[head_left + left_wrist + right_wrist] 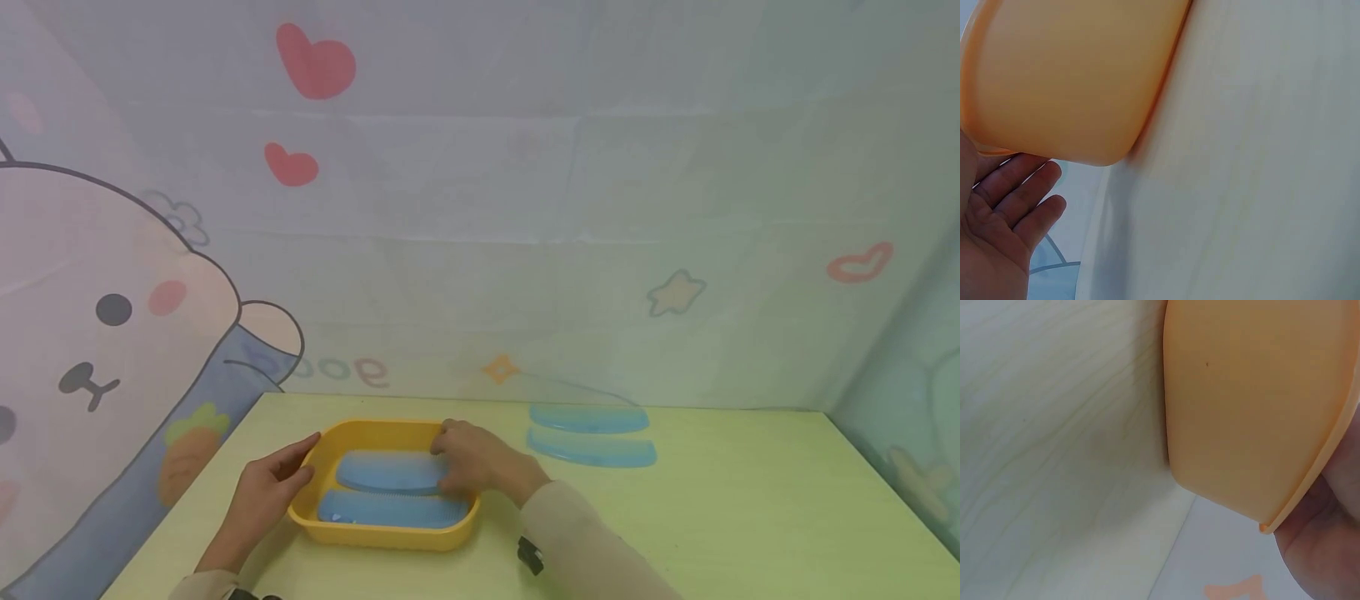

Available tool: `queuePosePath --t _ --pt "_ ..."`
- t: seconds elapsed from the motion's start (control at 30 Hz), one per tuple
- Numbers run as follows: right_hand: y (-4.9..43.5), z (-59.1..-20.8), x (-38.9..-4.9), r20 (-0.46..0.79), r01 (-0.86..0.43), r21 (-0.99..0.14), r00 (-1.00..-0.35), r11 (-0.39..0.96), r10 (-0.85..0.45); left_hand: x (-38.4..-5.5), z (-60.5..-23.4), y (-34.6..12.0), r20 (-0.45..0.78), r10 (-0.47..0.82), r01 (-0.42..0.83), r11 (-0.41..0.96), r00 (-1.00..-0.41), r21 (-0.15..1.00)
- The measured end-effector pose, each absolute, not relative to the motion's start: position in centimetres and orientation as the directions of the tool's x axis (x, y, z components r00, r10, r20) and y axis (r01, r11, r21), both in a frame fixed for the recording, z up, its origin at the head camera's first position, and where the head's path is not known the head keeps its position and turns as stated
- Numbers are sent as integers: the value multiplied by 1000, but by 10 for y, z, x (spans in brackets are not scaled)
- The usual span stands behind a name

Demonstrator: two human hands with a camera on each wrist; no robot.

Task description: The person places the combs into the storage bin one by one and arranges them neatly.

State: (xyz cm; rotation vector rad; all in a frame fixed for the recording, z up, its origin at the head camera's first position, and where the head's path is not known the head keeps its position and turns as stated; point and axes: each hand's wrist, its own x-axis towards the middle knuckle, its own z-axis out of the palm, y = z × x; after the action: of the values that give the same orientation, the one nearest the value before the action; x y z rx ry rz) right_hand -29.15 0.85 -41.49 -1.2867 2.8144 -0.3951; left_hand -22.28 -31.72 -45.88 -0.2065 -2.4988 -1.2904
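Observation:
A yellow plastic basket sits at the left front of the table, with two blue combs inside. My left hand touches its left rim, thumb and forefinger apart; in the left wrist view the other fingers extend loosely beneath the basket's edge. Reaching over the right side, my right hand holds the right end of the upper comb, which looks blurred. Below it lies the other comb, flat on the basket floor. In the right wrist view the basket wall hides my right fingertips.
Two more blue combs, a far one and a near one, lie side by side on the pale table, right of the basket. A printed cloth hangs behind the table's back edge.

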Motion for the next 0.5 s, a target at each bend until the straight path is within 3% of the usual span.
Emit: queuePosePath --t 0.5 --pt "2 -412 -290 35 -747 -180 -656 641 -754 -223 -458 -317 326 -25 254 569 -945 782"
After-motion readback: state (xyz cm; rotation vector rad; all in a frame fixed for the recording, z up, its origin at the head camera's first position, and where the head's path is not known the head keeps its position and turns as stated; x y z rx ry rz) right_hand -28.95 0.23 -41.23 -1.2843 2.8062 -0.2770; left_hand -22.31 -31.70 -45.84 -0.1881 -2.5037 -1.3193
